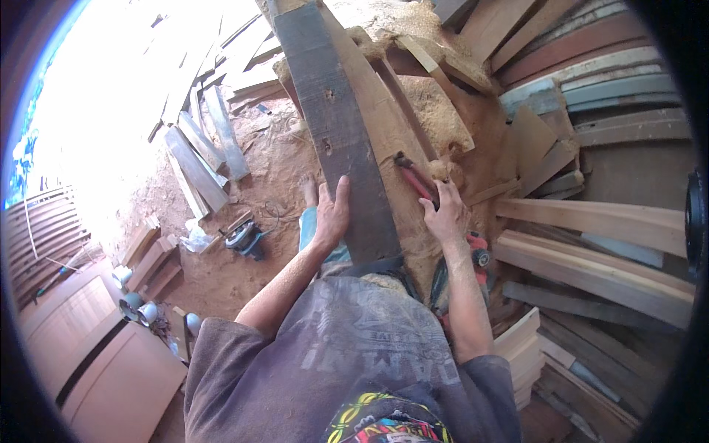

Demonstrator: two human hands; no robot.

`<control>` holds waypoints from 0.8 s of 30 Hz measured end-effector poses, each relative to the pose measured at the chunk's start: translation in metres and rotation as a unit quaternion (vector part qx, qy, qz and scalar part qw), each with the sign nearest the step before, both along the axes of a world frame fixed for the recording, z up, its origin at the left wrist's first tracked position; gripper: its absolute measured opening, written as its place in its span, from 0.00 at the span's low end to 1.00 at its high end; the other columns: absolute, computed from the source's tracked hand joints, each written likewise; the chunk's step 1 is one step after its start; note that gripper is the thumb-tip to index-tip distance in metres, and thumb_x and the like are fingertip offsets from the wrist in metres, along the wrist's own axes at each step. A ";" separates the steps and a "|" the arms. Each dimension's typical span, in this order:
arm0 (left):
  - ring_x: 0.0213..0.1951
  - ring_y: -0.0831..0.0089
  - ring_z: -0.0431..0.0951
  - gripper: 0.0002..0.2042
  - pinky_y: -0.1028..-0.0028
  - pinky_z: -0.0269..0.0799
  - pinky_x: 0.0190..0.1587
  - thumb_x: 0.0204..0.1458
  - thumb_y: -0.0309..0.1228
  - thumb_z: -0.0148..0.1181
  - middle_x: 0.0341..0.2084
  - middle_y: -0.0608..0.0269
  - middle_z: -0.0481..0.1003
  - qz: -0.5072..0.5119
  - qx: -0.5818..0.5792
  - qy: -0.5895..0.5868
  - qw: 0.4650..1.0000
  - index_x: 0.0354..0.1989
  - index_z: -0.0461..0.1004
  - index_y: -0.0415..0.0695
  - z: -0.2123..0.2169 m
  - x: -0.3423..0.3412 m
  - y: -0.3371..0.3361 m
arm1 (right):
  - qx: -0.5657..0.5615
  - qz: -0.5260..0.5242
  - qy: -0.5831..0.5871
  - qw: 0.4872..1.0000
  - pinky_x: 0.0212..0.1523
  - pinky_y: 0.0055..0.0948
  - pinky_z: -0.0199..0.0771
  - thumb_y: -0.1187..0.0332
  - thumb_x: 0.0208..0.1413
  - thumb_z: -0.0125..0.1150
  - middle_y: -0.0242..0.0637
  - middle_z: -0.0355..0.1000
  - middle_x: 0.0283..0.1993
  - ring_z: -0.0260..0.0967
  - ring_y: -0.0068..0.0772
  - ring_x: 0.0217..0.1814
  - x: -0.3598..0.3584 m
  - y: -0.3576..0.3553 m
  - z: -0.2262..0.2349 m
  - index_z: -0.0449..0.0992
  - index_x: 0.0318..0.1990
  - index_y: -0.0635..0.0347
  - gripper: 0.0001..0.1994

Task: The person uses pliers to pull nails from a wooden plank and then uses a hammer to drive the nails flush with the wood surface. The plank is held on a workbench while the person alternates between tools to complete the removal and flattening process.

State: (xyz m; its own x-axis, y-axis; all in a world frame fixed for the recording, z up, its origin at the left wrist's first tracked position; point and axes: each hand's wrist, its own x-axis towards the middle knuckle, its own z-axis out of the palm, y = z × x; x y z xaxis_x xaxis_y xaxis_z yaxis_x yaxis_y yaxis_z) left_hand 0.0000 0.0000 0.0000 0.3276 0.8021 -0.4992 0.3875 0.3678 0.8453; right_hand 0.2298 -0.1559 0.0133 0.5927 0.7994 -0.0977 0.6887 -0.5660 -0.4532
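Note:
A long, dark weathered board (pixel 340 133) stretches away from my waist, with small holes in its face. At its left edge is my left hand (pixel 334 214), thumb lying on the face and fingers along the side; some fingers are hidden. My right hand (pixel 447 210) is closed round a red-handled tool with a dark head (pixel 415 177), whose exact kind I cannot make out. The tool is over the paler, sawdust-covered wood (pixel 380 122) right of the board. Beside my right forearm sits a red and black power tool (pixel 478 255), partly hidden.
Left on the sawdust-covered ground are a circular saw (pixel 245 238) and loose planks (pixel 196 166). Stacked beams (pixel 598 266) and leaning boards (pixel 543 148) crowd the right side. Wooden panels (pixel 122 369) lie at lower left, near several round metal-and-white items (pixel 133 306).

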 end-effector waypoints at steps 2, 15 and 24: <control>0.73 0.41 0.68 0.44 0.58 0.61 0.74 0.69 0.63 0.55 0.69 0.30 0.70 0.011 -0.006 0.008 1.000 0.74 0.60 0.31 0.001 0.009 -0.008 | 0.028 -0.040 0.003 0.999 0.60 0.52 0.76 0.55 0.67 0.68 0.54 0.79 0.58 0.78 0.59 0.59 0.006 -0.005 -0.001 0.77 0.62 0.63 0.24; 0.48 0.32 0.84 0.44 0.44 0.78 0.54 0.70 0.67 0.43 0.41 0.24 0.82 -0.242 0.120 0.238 0.933 0.52 0.72 0.24 0.019 0.046 0.053 | 0.194 -0.264 0.383 0.864 0.29 0.21 0.70 0.55 0.77 0.59 0.28 0.72 0.31 0.68 0.16 0.29 -0.006 0.002 0.099 0.78 0.45 0.61 0.16; 0.46 0.37 0.84 0.36 0.46 0.77 0.53 0.70 0.60 0.51 0.40 0.37 0.84 -0.146 0.136 0.147 0.969 0.58 0.71 0.30 0.021 0.019 0.046 | 0.052 -0.122 0.552 0.823 0.39 0.24 0.81 0.71 0.74 0.61 0.37 0.81 0.45 0.78 0.21 0.39 -0.038 0.014 0.126 0.77 0.59 0.67 0.13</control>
State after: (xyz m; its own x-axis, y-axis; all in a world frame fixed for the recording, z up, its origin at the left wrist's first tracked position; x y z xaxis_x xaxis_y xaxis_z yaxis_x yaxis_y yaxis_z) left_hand 0.0189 0.0457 0.0206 0.4351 0.8119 -0.3892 0.6807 -0.0137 0.7324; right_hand 0.1913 -0.1416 0.1398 0.3327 0.7074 -0.6236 -0.3035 -0.5458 -0.7810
